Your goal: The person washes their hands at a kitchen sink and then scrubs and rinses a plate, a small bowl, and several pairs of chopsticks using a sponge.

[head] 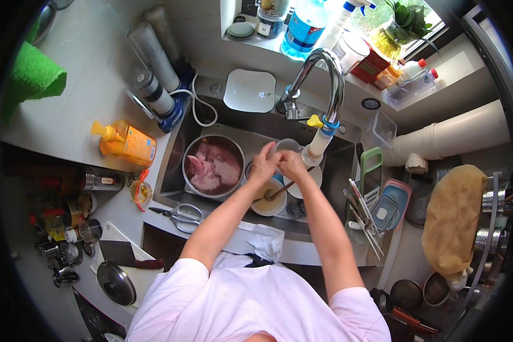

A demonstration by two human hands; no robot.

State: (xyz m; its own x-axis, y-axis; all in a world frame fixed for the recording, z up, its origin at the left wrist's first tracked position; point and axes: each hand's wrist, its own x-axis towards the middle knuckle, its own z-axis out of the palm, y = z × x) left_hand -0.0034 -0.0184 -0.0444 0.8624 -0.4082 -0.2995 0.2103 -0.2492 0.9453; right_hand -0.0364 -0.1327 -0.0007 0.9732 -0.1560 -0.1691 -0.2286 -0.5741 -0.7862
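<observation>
Over the stainless steel sink [164, 184], my left hand [263, 163] and my right hand [292, 165] are close together on a translucent plastic container [287, 145]. It is beside the filter head [318, 147] of the chrome faucet [335, 70]; whether water runs is not plain. Below my hands sits a white bowl [278, 210] with yellowish liquid and a brown-handled utensil [270, 194]. Another white bowl [314, 184] is partly hidden by my right arm. Left of my hands, a metal pot [240, 149] holds raw meat [211, 166] in reddish liquid.
Kitchen scissors [184, 217] and a white cloth [266, 241] lie along the front edge. An orange pump bottle [128, 143] stands left. Chopsticks [365, 213] and a green-handled board [372, 164] are right. A cleaver [117, 253] rests on a cutting board [143, 282].
</observation>
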